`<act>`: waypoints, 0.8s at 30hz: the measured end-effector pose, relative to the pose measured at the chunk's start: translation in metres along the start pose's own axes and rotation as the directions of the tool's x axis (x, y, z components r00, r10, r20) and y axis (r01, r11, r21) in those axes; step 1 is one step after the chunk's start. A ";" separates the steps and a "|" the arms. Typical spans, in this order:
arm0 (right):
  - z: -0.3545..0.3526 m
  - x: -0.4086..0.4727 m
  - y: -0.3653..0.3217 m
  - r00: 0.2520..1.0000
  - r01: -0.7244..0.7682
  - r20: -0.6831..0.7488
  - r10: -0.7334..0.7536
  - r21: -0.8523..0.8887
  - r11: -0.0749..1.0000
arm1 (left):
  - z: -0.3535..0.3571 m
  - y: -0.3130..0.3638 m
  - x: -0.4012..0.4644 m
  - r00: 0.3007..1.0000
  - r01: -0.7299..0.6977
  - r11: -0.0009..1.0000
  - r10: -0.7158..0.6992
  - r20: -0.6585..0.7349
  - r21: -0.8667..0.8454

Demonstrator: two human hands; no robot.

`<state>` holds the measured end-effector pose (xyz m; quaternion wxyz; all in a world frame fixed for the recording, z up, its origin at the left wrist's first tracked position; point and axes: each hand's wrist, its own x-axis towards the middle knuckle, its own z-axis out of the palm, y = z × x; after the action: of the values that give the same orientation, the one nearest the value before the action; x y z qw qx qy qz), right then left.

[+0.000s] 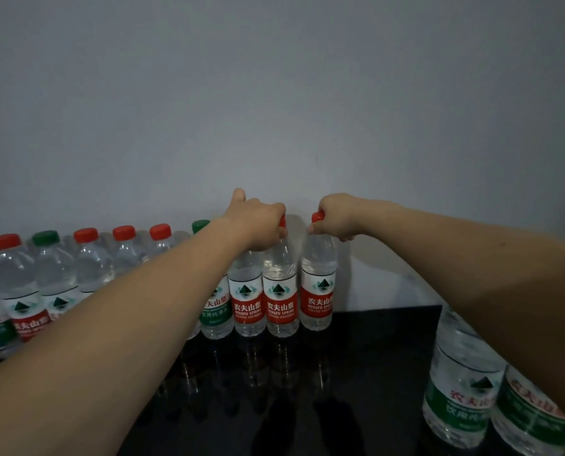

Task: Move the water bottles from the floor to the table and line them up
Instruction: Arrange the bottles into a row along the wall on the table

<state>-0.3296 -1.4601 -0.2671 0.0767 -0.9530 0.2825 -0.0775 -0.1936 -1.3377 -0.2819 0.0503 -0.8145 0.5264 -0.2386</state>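
Two bare forearms fill the foreground, and the right one hides the tops of two green-labelled bottles (462,390) standing near the table's right edge. Beyond them, the left hand (258,222) curls over the red cap of a red-labelled bottle (280,297), while the right hand (335,218) grips the neck of the end bottle (318,291) just beside it. To the left of those fingers a row of bottles (86,258) runs along the grey wall (274,93), partly blocked by the left arm. All stand upright on a glossy black table (373,357).
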 end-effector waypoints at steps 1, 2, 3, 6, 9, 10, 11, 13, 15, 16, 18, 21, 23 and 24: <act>0.001 0.002 -0.002 1.000 0.000 0.001 0.000 0.005 1.000 | 0.002 0.001 0.000 1.000 0.001 1.000 -0.001 -0.011 -0.009; 0.003 0.004 -0.004 1.000 0.000 0.001 0.000 0.006 1.000 | 0.003 0.001 0.000 1.000 0.006 1.000 -0.007 -0.022 -0.019; 0.005 0.006 -0.006 1.000 0.002 -0.001 -0.002 0.006 1.000 | 0.005 0.002 -0.001 0.999 0.015 1.000 -0.016 -0.034 -0.026; 0.008 0.009 -0.009 1.000 0.004 -0.010 -0.003 0.021 1.000 | 0.008 0.005 -0.004 0.997 0.055 0.997 -0.058 -0.058 -0.050; 0.007 0.009 -0.008 1.000 0.005 -0.020 -0.004 0.036 0.999 | 0.006 0.009 -0.006 0.993 0.086 0.994 -0.091 -0.076 -0.066; 0.007 0.008 -0.008 1.000 0.005 -0.021 -0.004 0.039 0.999 | 0.005 0.010 -0.007 0.992 0.094 0.993 -0.099 -0.076 -0.070; 0.008 0.008 -0.007 1.000 0.005 -0.018 -0.004 0.037 0.999 | 0.005 0.012 -0.008 0.992 0.102 0.992 -0.108 -0.072 -0.076; 0.008 0.009 -0.004 1.000 0.006 -0.009 -0.006 0.033 0.999 | 0.004 0.012 -0.008 0.990 0.118 0.989 -0.124 -0.062 -0.090; 0.005 0.011 -0.001 1.000 0.010 0.002 -0.010 0.062 0.998 | 0.003 0.013 -0.010 0.989 0.126 0.987 -0.133 -0.062 -0.101; 0.002 0.010 0.000 1.000 0.019 -0.005 -0.019 0.080 0.997 | 0.003 0.012 -0.013 0.986 0.134 0.985 -0.144 -0.082 -0.110; -0.007 0.001 0.002 0.997 0.048 -0.057 -0.044 0.073 0.996 | 0.000 0.013 -0.021 0.969 0.180 0.972 -0.202 -0.140 -0.153; -0.029 -0.034 0.006 0.988 0.073 -0.137 -0.066 0.047 0.996 | -0.022 0.020 -0.042 0.948 0.261 0.939 -0.294 -0.125 -0.224; -0.047 -0.072 0.011 0.983 0.081 -0.165 -0.076 0.021 0.997 | -0.046 0.030 -0.064 0.945 0.279 0.933 -0.309 -0.105 -0.226; -0.057 -0.094 0.013 0.979 0.082 -0.187 -0.081 -0.004 0.997 | -0.059 0.037 -0.078 0.943 0.281 0.931 -0.313 -0.113 -0.233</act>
<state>-0.4257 -1.4251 -0.2241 0.0482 -0.9522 0.2492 -0.1700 -0.2768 -1.2755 -0.2685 -0.1136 -0.8655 0.4216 -0.2454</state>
